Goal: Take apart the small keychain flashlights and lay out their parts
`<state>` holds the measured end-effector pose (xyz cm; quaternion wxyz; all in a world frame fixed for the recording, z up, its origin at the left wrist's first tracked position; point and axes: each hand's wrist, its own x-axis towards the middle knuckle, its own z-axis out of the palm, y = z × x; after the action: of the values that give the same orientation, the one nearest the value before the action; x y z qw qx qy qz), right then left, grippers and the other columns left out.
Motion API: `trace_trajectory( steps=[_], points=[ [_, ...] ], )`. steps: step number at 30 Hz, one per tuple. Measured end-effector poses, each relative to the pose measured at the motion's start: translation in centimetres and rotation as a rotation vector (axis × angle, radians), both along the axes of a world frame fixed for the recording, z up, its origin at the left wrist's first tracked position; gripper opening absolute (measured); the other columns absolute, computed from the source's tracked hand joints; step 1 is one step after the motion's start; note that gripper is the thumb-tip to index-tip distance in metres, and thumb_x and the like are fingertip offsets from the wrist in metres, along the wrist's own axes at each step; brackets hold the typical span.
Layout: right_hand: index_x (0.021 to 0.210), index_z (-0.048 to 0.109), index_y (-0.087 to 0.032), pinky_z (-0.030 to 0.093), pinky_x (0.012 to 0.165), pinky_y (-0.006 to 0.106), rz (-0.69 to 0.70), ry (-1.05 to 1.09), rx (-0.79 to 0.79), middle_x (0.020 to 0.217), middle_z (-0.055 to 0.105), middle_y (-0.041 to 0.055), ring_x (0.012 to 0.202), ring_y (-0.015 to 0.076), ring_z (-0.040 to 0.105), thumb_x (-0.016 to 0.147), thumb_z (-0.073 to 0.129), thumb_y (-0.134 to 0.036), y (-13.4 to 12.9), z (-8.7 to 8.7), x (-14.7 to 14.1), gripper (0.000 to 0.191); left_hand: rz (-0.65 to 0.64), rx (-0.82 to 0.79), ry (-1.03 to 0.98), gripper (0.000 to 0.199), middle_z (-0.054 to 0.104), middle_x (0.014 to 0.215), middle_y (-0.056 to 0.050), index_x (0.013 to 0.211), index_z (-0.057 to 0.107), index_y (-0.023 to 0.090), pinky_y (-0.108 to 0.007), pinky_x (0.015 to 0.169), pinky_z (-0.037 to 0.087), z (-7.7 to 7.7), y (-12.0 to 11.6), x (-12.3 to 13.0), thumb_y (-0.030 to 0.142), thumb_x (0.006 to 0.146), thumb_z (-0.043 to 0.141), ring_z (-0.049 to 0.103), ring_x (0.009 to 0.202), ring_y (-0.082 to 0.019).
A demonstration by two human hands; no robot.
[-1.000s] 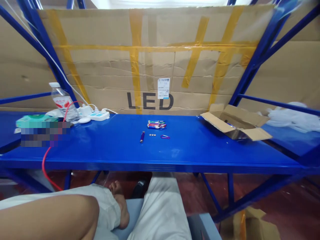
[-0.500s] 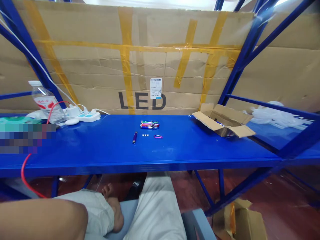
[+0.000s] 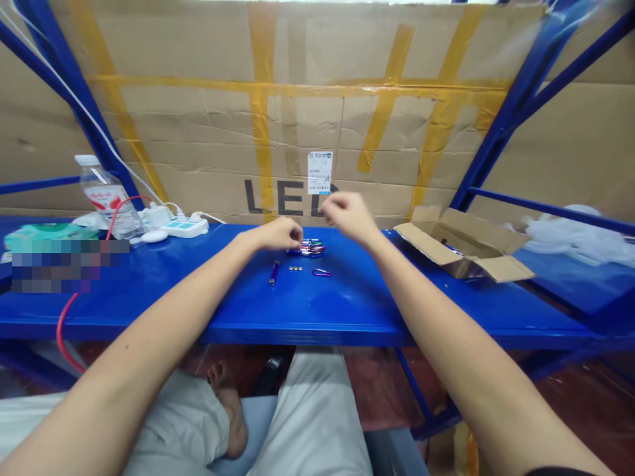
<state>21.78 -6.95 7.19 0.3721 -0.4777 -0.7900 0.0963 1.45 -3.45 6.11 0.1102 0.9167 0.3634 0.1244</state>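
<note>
My left hand (image 3: pixel 282 234) is at the left end of a small bundle of coloured metal tubes (image 3: pixel 313 248), fingers curled down; whether a tube is between them is hidden. Above the bundle and to its right, my right hand (image 3: pixel 350 215) hovers with bent fingers smeared by motion; no object shows in it. In front of the bundle lie a single purple metal tube (image 3: pixel 274 272), three small silver button cells (image 3: pixel 296 268) in a row, and a purple carabiner (image 3: pixel 321 272).
An open cardboard box (image 3: pixel 461 264) with something dark inside stands on the right of the blue table (image 3: pixel 307 311). A plastic bottle (image 3: pixel 106 198), a white power strip (image 3: pixel 186 227) and a red cable (image 3: pixel 62 324) are on the left. A large cardboard sheet (image 3: pixel 208 152) stands behind.
Both hands have come into view over the table, the left to the bundle of tubes, the right above it. The view has shifted slightly. The objects on the table look unmoved.
</note>
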Motion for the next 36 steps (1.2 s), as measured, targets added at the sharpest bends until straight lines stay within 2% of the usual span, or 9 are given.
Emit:
trace_trajectory(
  steps=[2, 4, 6, 11, 17, 22, 28, 36],
  points=[
    [0.086, 0.070, -0.009, 0.040, 0.067, 0.026, 0.011, -0.120, 0.016, 0.080, 0.069, 0.0075, 0.074, 0.0152, 0.057, 0.089, 0.047, -0.019, 0.9, -1.1, -1.5, 0.026, -0.009, 0.011, -0.016, 0.016, 0.072, 0.080, -0.003, 0.082, 0.073, 0.018, -0.026, 0.067, 0.041, -1.9, 1.2, -0.4, 0.023, 0.072, 0.062, 0.061, 0.072, -0.016],
    [0.077, 0.070, -0.010, 0.036, 0.063, 0.025, 0.033, -0.252, -0.004, 0.075, 0.069, 0.0069, 0.069, 0.0137, 0.054, 0.082, 0.050, -0.015, 1.6, -2.4, -2.2, 0.022, -0.012, 0.041, -0.029, 0.015, 0.071, 0.080, -0.003, 0.082, 0.072, 0.019, -0.026, 0.067, 0.039, -3.0, 1.6, -0.8, 0.027, 0.073, 0.063, 0.060, 0.072, -0.017],
    [0.076, 0.070, -0.011, 0.035, 0.062, 0.024, 0.059, -0.317, -0.041, 0.074, 0.069, 0.0056, 0.066, 0.0128, 0.053, 0.078, 0.050, -0.013, 2.1, -3.7, -2.1, 0.020, -0.009, 0.061, -0.016, 0.016, 0.070, 0.080, -0.003, 0.082, 0.071, 0.020, -0.026, 0.065, 0.038, -3.5, 1.5, -0.9, 0.031, 0.076, 0.062, 0.059, 0.071, -0.017],
    [0.081, 0.070, -0.013, 0.037, 0.060, 0.021, 0.045, -0.277, -0.155, 0.079, 0.071, 0.0042, 0.069, 0.0129, 0.058, 0.081, 0.055, -0.017, 1.7, -5.4, -0.4, 0.016, 0.019, 0.100, 0.079, 0.015, 0.071, 0.085, -0.004, 0.085, 0.070, 0.020, -0.027, 0.063, 0.037, -4.1, 1.0, -0.1, 0.030, 0.078, 0.061, 0.060, 0.074, -0.017],
    [0.094, 0.071, -0.016, 0.038, 0.064, 0.022, 0.042, -0.354, -0.189, 0.089, 0.073, 0.0053, 0.077, 0.0158, 0.061, 0.078, 0.067, -0.019, 2.5, -6.4, -0.4, 0.017, 0.008, 0.130, 0.000, 0.018, 0.072, 0.090, -0.006, 0.088, 0.070, 0.019, -0.027, 0.068, 0.040, -4.3, 0.8, 0.2, 0.030, 0.081, 0.058, 0.062, 0.080, -0.019],
    [0.086, 0.069, -0.016, 0.036, 0.061, 0.022, 0.031, -0.336, -0.191, 0.083, 0.071, 0.0038, 0.072, 0.0138, 0.059, 0.080, 0.068, -0.022, 3.2, -7.0, -0.6, 0.009, 0.038, 0.131, -0.001, 0.017, 0.071, 0.087, -0.006, 0.090, 0.068, 0.020, -0.028, 0.067, 0.040, -4.3, 0.7, 0.2, 0.028, 0.082, 0.056, 0.061, 0.076, -0.019],
    [0.080, 0.066, -0.014, 0.036, 0.061, 0.023, 0.027, -0.210, -0.179, 0.078, 0.070, 0.0037, 0.069, 0.0137, 0.057, 0.084, 0.065, -0.029, 3.2, -7.1, -1.0, 0.015, 0.050, 0.109, -0.080, 0.014, 0.069, 0.087, -0.007, 0.091, 0.064, 0.019, -0.029, 0.070, 0.042, -4.5, 1.3, 0.0, 0.025, 0.085, 0.053, 0.061, 0.080, -0.020],
    [0.078, 0.064, -0.015, 0.038, 0.065, 0.023, 0.021, -0.179, -0.145, 0.080, 0.070, 0.0034, 0.073, 0.0144, 0.060, 0.083, 0.065, -0.025, 3.4, -7.5, -1.2, 0.011, 0.069, 0.078, -0.119, 0.013, 0.068, 0.087, -0.005, 0.090, 0.063, 0.019, -0.030, 0.070, 0.042, -4.9, 1.7, -0.2, 0.027, 0.085, 0.053, 0.060, 0.080, -0.019]
  ],
)
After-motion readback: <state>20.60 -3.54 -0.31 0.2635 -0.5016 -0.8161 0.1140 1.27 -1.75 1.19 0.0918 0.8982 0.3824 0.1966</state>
